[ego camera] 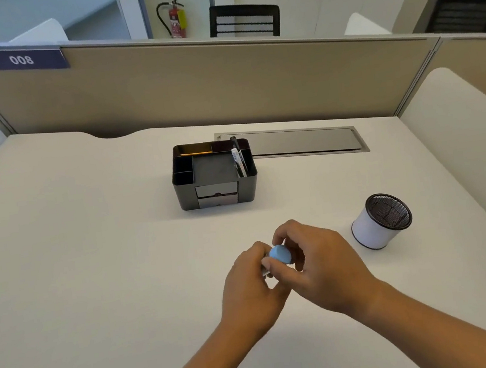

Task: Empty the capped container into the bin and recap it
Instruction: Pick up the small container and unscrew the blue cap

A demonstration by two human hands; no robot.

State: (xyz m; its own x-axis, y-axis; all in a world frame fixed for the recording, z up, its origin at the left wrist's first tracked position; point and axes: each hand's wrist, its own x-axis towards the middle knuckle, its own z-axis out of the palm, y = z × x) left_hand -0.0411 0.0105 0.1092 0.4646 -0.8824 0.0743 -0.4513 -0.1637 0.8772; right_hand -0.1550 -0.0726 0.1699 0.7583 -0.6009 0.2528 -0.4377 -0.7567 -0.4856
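A small container with a light blue cap (pixel 280 254) is held over the middle of the desk, between both hands. My left hand (pixel 254 290) wraps the container's body, which is almost wholly hidden by the fingers. My right hand (pixel 320 263) has its fingertips pinched on the blue cap. A small white bin (pixel 374 229) with a black mesh inside stands upright on the desk, to the right of my right hand and apart from it.
A black desk organiser (pixel 214 173) with pens and compartments stands at the desk's middle back. Behind it lies a grey cable flap (pixel 298 142). Beige partition walls close the desk at the back and right.
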